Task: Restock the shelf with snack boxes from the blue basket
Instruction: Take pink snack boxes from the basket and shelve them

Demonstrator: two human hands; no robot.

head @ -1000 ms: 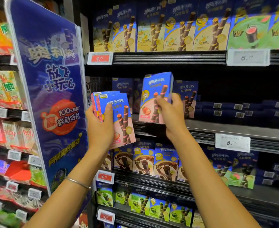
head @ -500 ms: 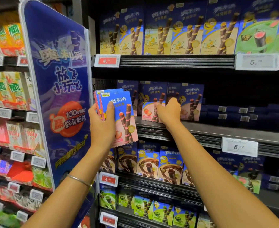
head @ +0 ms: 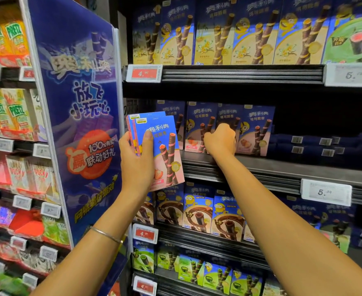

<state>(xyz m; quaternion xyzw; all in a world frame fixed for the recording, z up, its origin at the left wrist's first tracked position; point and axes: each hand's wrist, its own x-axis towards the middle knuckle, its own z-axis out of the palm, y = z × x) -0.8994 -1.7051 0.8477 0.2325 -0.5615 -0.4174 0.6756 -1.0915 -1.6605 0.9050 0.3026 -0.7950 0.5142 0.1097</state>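
Now, left to right. Blue promo panel [head: 75, 124] stands at the bay's left edge. Left hand [head: 137, 165] grips a small stack of snack boxes [head: 169, 146] upright, thumb across the front one, just in front of the middle shelf [head: 293, 168]. Right hand [head: 219, 138] is at the shelved row [head: 258, 129], fingers curled against a box face; pinching or only nudging it, cannot tell. Blue basket not in view. Judged step: seating one box in the row, with more waiting in the stack. Next move likely calls for freeing the right hand, taking the front box and standing it face out in the dark gap right of the row.
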